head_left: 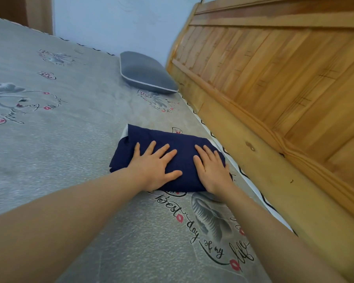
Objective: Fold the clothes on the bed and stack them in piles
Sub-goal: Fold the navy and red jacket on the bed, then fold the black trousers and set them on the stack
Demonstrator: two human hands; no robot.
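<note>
Navy folded garment point(172, 148) on grey printed bedsheet point(59, 139) beside wooden headboard point(274, 82)

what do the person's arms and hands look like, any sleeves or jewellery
Both forearms are bare as far as the frame shows, with no sleeve in view. The left hand and right hand wear no gloves, and no rings, watch or bracelet show. The nails look short and unpainted.

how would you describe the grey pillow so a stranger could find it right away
Start at the slatted wooden headboard along the right side of the bed. Follow its base away from the hands to where it meets the pale wall; the grey pillow lies there on the printed bedsheet. It is plump, plain grey with pale piping, unlike the flat folded navy garment.
</note>
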